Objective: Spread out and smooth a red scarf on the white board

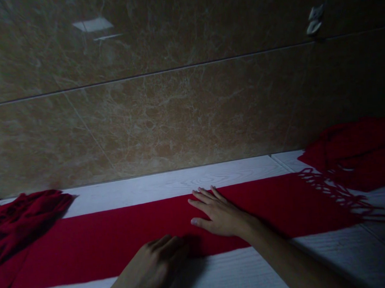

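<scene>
A long red scarf (120, 235) lies spread out flat from left to right, with a knotted fringe (344, 193) at its right end. My right hand (221, 214) rests palm down on the middle of it, fingers spread and pointing up and left. Just below and to the left, my left hand (160, 259) is over the scarf's near edge with its fingers curled in. Its fingertips are hidden, so whatever they may hold does not show.
Crumpled red cloth (31, 223) lies over the scarf's left end. Another red heap (359, 151) sits at the far right beside the fringe. Behind the white wood-grain surface (181, 179) rises a brown marbled tile wall (165, 119), with a small white fixture (314, 20) on it.
</scene>
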Action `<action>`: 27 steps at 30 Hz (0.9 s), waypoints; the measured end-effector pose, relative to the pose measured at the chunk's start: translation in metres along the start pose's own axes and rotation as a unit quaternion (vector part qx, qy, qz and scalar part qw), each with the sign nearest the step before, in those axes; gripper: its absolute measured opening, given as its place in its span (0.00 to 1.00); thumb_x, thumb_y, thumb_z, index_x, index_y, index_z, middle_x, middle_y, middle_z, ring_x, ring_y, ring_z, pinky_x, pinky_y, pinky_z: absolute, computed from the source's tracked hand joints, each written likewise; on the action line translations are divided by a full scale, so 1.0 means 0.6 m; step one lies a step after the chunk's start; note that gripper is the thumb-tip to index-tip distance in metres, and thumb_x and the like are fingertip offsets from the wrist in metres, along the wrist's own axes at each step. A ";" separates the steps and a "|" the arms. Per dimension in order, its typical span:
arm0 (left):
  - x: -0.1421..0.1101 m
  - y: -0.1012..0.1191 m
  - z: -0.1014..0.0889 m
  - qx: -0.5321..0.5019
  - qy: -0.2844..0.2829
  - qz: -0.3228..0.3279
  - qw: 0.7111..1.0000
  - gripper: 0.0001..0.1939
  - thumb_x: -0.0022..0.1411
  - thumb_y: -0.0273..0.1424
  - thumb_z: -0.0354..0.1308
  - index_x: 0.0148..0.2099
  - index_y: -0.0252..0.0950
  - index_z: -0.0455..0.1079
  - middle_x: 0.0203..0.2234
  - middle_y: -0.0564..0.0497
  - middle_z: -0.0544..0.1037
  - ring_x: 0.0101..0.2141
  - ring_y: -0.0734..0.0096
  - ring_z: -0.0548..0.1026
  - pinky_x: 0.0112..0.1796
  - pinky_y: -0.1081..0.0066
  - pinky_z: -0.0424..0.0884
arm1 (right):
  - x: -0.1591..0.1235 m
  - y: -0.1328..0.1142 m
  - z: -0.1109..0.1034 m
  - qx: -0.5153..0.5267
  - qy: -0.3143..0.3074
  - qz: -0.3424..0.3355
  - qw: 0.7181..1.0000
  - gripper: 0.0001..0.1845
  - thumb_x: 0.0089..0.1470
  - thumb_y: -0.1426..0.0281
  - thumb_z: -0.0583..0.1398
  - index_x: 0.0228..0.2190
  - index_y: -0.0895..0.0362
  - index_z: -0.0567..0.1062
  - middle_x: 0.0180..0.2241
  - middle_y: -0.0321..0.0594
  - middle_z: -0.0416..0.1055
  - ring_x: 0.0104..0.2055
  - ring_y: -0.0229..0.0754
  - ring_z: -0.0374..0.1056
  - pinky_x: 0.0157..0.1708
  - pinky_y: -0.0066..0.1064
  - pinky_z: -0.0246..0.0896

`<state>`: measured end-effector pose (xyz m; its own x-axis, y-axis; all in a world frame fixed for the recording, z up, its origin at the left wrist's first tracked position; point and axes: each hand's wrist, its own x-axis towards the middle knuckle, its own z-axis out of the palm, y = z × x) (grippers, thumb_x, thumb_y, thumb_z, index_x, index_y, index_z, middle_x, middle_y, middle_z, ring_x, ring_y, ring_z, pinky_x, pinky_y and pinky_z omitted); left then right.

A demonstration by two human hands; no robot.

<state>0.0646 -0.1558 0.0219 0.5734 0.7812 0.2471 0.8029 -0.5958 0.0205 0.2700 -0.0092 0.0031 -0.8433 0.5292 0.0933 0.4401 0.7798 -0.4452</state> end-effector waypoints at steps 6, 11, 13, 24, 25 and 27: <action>0.007 0.001 0.003 0.027 -0.047 -0.030 0.998 0.13 0.72 0.30 0.50 0.37 0.39 0.75 0.32 0.53 0.80 0.30 0.69 0.77 0.31 0.72 0.71 | 0.000 -0.001 0.001 -0.002 0.003 0.001 1.000 0.37 0.66 0.48 0.52 0.67 0.55 0.60 0.71 0.49 0.47 0.74 0.50 0.36 0.71 0.53 0.23; 0.005 -0.002 0.007 0.030 -0.057 -0.040 0.997 0.09 0.70 0.29 0.54 0.37 0.39 0.74 0.32 0.54 0.80 0.31 0.68 0.77 0.31 0.72 0.70 | -0.002 -0.002 0.000 0.002 0.004 0.004 1.000 0.37 0.66 0.48 0.52 0.67 0.55 0.61 0.71 0.49 0.47 0.74 0.49 0.36 0.71 0.53 0.23; 0.004 -0.003 0.009 0.027 -0.054 -0.037 0.997 0.10 0.71 0.29 0.53 0.38 0.39 0.74 0.33 0.54 0.80 0.31 0.69 0.77 0.32 0.72 0.71 | -0.001 -0.001 0.001 0.001 0.005 0.002 1.000 0.37 0.66 0.48 0.52 0.67 0.55 0.61 0.71 0.49 0.47 0.74 0.49 0.37 0.71 0.53 0.23; 0.004 0.004 0.022 0.049 0.030 -0.017 0.998 0.15 0.74 0.31 0.44 0.37 0.38 0.70 0.29 0.52 0.77 0.26 0.68 0.73 0.27 0.70 0.69 | 0.000 0.002 0.002 0.006 0.005 -0.001 1.000 0.37 0.66 0.47 0.51 0.67 0.55 0.60 0.71 0.50 0.46 0.74 0.49 0.36 0.71 0.53 0.23; 0.001 0.005 0.023 0.053 0.033 -0.012 0.998 0.15 0.74 0.30 0.43 0.38 0.38 0.70 0.29 0.52 0.77 0.27 0.68 0.73 0.28 0.70 0.70 | 0.000 0.002 0.002 0.006 0.005 -0.001 1.000 0.37 0.66 0.47 0.51 0.67 0.55 0.60 0.71 0.50 0.46 0.74 0.50 0.36 0.71 0.53 0.22; -0.005 0.006 0.023 0.057 0.038 -0.002 0.998 0.15 0.75 0.30 0.42 0.41 0.38 0.71 0.31 0.51 0.78 0.29 0.68 0.74 0.31 0.69 0.73 | -0.001 0.001 0.001 0.006 0.006 -0.001 1.000 0.37 0.66 0.47 0.52 0.67 0.55 0.61 0.71 0.49 0.46 0.74 0.50 0.36 0.71 0.53 0.22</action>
<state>0.0681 -0.1576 0.0078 0.5601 0.7644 0.3192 0.8206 -0.5647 -0.0876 0.2704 -0.0094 0.0023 -0.8404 0.5319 0.1038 0.4350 0.7764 -0.4561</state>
